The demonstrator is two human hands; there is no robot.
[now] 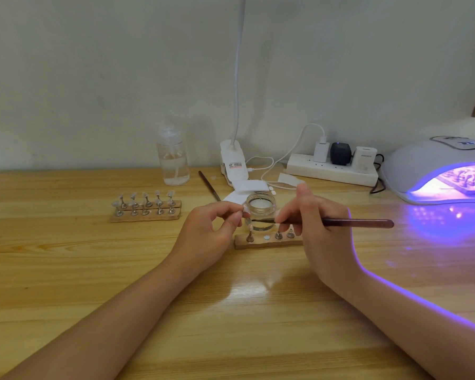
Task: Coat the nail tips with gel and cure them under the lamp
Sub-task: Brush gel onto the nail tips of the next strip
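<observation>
The left hand (214, 224) pinches a clear nail tip (244, 214) between thumb and fingers; the right hand (317, 218) grips a brush (340, 222), its bristles touching the tip. Just behind both hands stands an open glass jar (261, 205) holding clear gel. Far right of the right hand, the lit curing lamp (422, 165) shelters a stand of tips.

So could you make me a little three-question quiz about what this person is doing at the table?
1. True or false: the curing lamp is lit.
2. What does the right hand hold? A) bottle B) brush C) plug
3. Fill in: the left hand pinches a small nail tip in front of the open ____.

Key: 1 true, it glows violet. 2 B. 3 jar.
</observation>
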